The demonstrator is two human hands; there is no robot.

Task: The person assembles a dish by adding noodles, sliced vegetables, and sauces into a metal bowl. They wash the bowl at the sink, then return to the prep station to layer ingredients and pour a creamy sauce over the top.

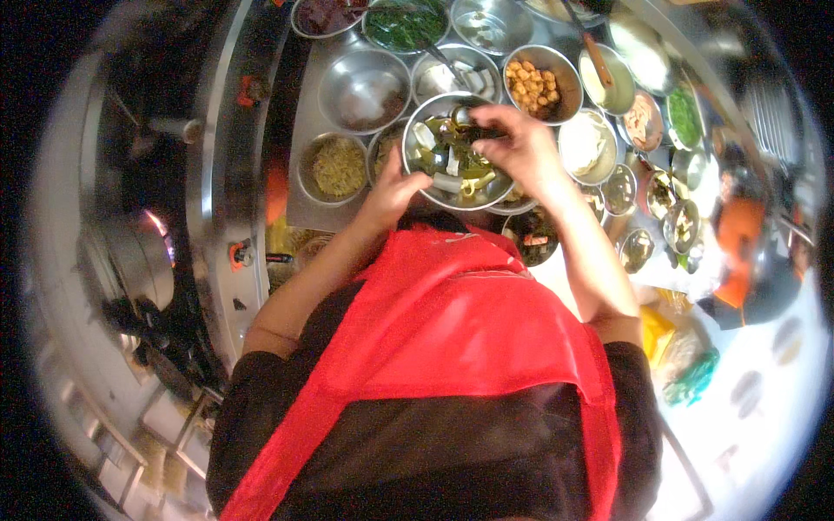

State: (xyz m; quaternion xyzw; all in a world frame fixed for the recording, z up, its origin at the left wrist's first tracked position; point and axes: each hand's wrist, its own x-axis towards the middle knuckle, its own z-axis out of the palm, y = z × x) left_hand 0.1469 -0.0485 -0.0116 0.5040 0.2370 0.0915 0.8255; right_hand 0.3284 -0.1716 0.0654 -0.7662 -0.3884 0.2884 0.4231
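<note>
My left hand (393,198) grips the rim of a steel bowl (427,193), thumb on the near edge, and holds it over the other bowls. Inside are dark green strips (448,141), white chunks (424,135) and a pale cylindrical piece (447,183). My right hand (519,148) is over the bowl's right side, its fingers curled and pinched together above the dark strips. What lies between those fingers cannot be made out. Just beyond the held bowl stands a steel bowl (420,94) of white pieces with a utensil handle across it.
Orange-brown chunks fill a bowl (553,111) beyond my right hand. To the left stand a bowl of yellowish shreds (337,167) and a nearly bare steel bowl (337,75). Chopped greens (407,24) are at the back. At far left, a flame (160,229) burns beside a large pot (130,260).
</note>
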